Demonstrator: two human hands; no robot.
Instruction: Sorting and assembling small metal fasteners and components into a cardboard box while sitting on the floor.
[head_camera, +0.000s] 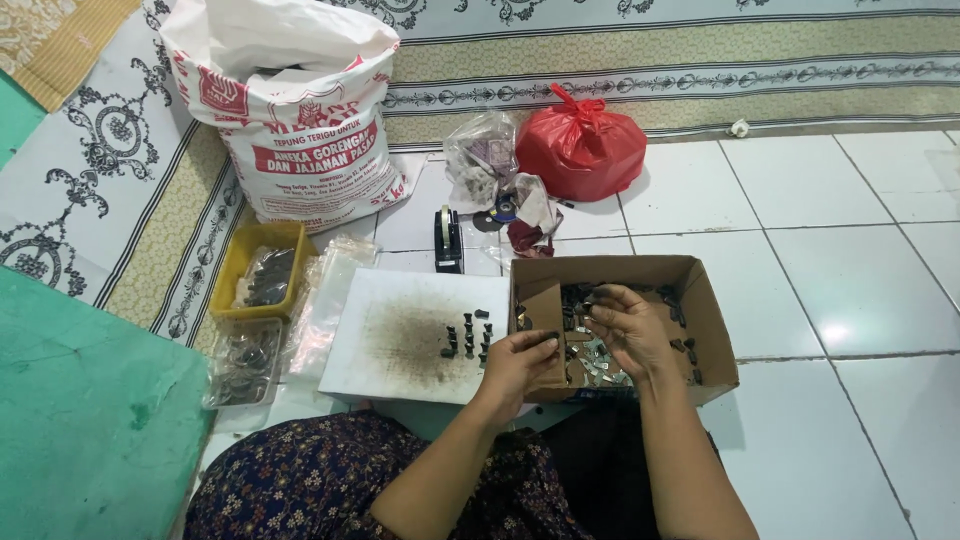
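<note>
- Head view looks down on a person seated on white floor tiles, both forearms reaching up from the bottom centre of the frame.
- Left hand (517, 362) sits just below centre at the left edge of the open brown cardboard box (712, 312), fingers curled and pinching a small dark metal piece (549, 337) at the fingertips.
- Right hand (627, 327) hovers inside the box, palm turned inward, fingers bent and drawn together; whether it grips anything I cannot tell.
- Loose small dark and silvery metal parts (600, 362) lie across the box floor, right of centre, under and around the right hand.
- White rectangular board with a dusty brown stain (385, 340) lies left of the box, touching it; small dark upright pieces in short rows (468, 336) stand near its right edge, just beside the left hand.
- Yellow plastic tray of dark parts (237, 268) sits at centre left, a clear plastic bag of parts (245, 362) below it.
- Large white printed sack (300, 110) stands at upper left; a tied red plastic bag (582, 145) sits at upper centre.
</note>
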